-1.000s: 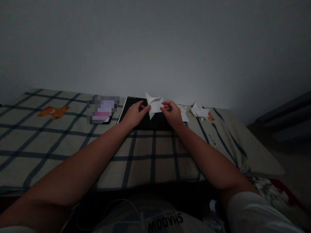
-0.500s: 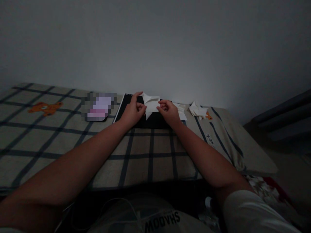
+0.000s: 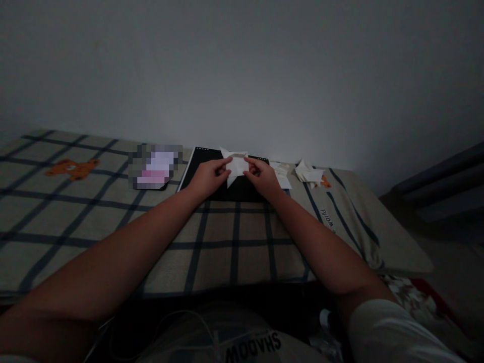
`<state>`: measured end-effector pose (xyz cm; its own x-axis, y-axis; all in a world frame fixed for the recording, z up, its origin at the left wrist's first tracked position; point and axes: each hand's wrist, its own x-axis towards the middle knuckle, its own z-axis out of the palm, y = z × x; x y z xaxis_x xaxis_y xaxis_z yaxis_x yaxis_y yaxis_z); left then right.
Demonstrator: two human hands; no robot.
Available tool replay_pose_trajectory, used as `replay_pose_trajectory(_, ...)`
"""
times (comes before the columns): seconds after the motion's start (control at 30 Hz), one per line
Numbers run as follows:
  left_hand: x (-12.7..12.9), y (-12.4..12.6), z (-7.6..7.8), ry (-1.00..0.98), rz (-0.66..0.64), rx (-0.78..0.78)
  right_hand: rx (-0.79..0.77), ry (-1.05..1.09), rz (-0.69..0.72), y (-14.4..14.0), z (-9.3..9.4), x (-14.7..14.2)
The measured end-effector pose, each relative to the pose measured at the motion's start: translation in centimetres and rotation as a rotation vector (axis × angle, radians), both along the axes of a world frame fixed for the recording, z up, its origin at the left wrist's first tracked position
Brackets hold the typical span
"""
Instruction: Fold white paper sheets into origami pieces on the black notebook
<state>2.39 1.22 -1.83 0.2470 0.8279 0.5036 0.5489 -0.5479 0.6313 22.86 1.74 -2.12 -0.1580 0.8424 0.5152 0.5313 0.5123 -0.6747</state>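
Folded white paper [image 3: 236,165] is pinched at its 2 sides by left hand [image 3: 207,177] and right hand [image 3: 261,176] grips, over black pad [image 3: 242,190] on the bed [image 3: 113,227].

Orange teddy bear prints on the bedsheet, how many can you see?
2: one bear print far left on the sheet, another bear print right, partly under paper scraps. More may be hidden.

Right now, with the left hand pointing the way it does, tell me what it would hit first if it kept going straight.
The left hand points right and slightly away, its fingertips already on the folded white paper. Pushing on, it would probably meet the right hand, which holds the paper's other side above the black pad. Depth is unclear in this dim view.
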Motion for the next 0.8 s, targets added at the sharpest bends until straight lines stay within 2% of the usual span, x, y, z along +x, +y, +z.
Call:
replay_pose_trajectory(0.2, -0.03, 0.13, -0.27, -0.072, -0.057, -0.053, 0.006, -0.013, -0.025, -0.39, 0.43, -0.13)
replay_pose_trajectory(0.47, 0.11, -0.57, 0.43, 0.075, -0.020, -0.026, -0.014, -0.019, 0.000, -0.61, 0.65, -0.30)
replay_pose_trajectory(0.63, -0.01, -0.29, 0.42, 0.020, -0.010, 0.027, 0.019, -0.033, 0.023, -0.77, 0.66, -0.33)
replay_pose_trajectory(0.8, 0.00, -0.07, 0.18, -0.012, -0.039, 0.049, 0.114, -0.121, 0.068, -0.71, 0.51, -0.21)
